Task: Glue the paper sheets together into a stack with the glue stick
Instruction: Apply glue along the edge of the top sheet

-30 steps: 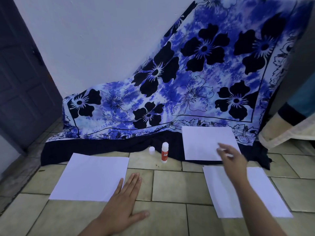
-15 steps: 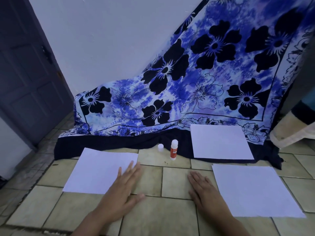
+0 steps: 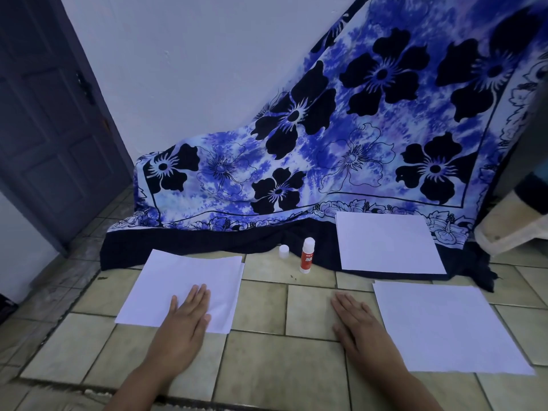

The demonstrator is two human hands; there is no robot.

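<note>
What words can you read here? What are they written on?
"GLUE STICK": white letters on the red label of the glue stick, only just readable.
A smaller line of print above it on the same label is too blurred to read.
The paper sheets are blank, and nothing else carries readable text.

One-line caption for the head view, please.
Left hand flat on left sheet, right hand on tiles; glue stick standing uncapped.
</note>
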